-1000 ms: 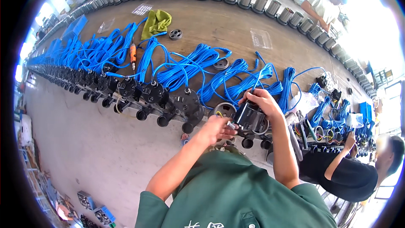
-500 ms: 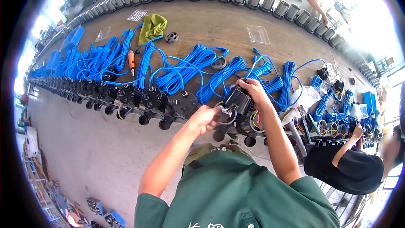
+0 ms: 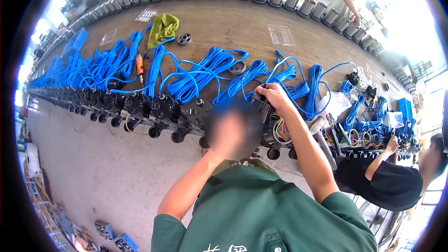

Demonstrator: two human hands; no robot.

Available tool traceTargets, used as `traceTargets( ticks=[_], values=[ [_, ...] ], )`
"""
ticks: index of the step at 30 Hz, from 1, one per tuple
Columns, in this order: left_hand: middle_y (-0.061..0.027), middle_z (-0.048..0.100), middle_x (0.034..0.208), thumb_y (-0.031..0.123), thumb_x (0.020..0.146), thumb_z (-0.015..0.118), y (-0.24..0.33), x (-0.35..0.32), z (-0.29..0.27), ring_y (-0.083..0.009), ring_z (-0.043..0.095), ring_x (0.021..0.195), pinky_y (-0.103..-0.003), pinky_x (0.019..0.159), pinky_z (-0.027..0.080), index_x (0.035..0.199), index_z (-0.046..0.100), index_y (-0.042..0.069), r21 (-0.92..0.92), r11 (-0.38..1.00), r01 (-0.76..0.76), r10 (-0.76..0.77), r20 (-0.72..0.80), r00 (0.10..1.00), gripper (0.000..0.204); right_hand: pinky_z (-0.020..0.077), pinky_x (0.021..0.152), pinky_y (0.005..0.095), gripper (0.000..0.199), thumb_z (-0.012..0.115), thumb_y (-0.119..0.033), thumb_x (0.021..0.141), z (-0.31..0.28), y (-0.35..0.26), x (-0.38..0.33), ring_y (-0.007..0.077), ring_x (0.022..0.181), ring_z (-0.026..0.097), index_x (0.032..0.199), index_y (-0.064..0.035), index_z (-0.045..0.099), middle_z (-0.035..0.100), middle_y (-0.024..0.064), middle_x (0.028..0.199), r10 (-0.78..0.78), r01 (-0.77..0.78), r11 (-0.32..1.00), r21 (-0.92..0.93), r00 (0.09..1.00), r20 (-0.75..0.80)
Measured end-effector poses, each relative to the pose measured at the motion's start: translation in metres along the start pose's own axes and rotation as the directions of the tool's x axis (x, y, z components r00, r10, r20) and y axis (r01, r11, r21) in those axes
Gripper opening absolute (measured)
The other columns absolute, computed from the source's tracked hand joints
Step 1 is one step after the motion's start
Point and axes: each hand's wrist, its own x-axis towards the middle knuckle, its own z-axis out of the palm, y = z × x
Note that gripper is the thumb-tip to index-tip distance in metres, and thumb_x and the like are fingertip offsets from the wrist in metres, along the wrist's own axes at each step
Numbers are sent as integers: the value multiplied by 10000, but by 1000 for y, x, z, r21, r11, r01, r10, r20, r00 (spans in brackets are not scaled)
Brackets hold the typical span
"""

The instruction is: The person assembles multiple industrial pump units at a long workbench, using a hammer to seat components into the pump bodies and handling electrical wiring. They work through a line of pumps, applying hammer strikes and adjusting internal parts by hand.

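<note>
R hand [image 3: 274, 97] sits on top of a black motor unit [image 3: 264, 110] at the near edge of the long wooden desk [image 3: 242, 23], fingers clenched round the unit's upper housing, grasping it from above. The unit is directly under the palm, just right of centre, standing in the row of like black units [image 3: 158, 107] that runs along the desk edge to the L. Its long axis looks roughly upright w/ a slight tilt toward the person, though the hand covers most of it. Coloured wires (yellow, red) show in an open round housing [image 3: 282, 133] just below-right of the grip, touching or nearly so.

L hand: a blurred patch [image 3: 233, 128] covers the spot where the L forearm ends, so I can't tell if its fingers are released or clenched, or what they touch. It lies just L of the held unit, so R hand is the one in contact.

Behind the unit, coiled blue cables [image 3: 205, 72] lie across the desk, 1 bundle right beside the R knuckles. An orange-handled screwdriver [image 3: 139, 65] lies well apart to the L, a green cloth [image 3: 163, 28] further back. A co-worker in a black shirt [image 3: 387, 184] works at the R end.
</note>
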Motion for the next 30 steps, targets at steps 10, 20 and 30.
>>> traceTargets(
  ticks=[10, 20, 30],
  values=[
    [-64, 553, 898, 80, 741, 659, -22, -24, 15, -259, 592, 846, -370, 641, 487, 967, 652, 65, 398, 828, -395, 494, -185, 849, 226, 484, 633, 343, 290, 647, -231, 945, 22, -2, -10, 166, 681, 625, 945, 32, 769, 723, 97, 801, -39, 35, 999, -32, 989, -140],
    [-62, 604, 936, 161, 869, 664, -27, -43, 32, -245, 614, 876, -381, 622, 494, 973, 705, 60, 364, 883, -295, 345, -80, 935, 151, 503, 668, 293, 296, 596, -227, 998, 36, -25, -33, 127, 718, 646, 951, 13, 764, 743, 53, 824, -134, 115, 984, -138, 982, -132],
    [-82, 635, 795, 41, 721, 816, -41, -37, 27, -244, 657, 697, -357, 638, 519, 839, 744, 29, -381, 913, 146, -235, -199, 951, 139, 516, 747, 296, 244, 559, -160, 1036, 63, -19, -64, 142, 762, 660, 999, 5, 736, 757, 86, 869, -402, 343, 897, -280, 895, -190]
  ],
)
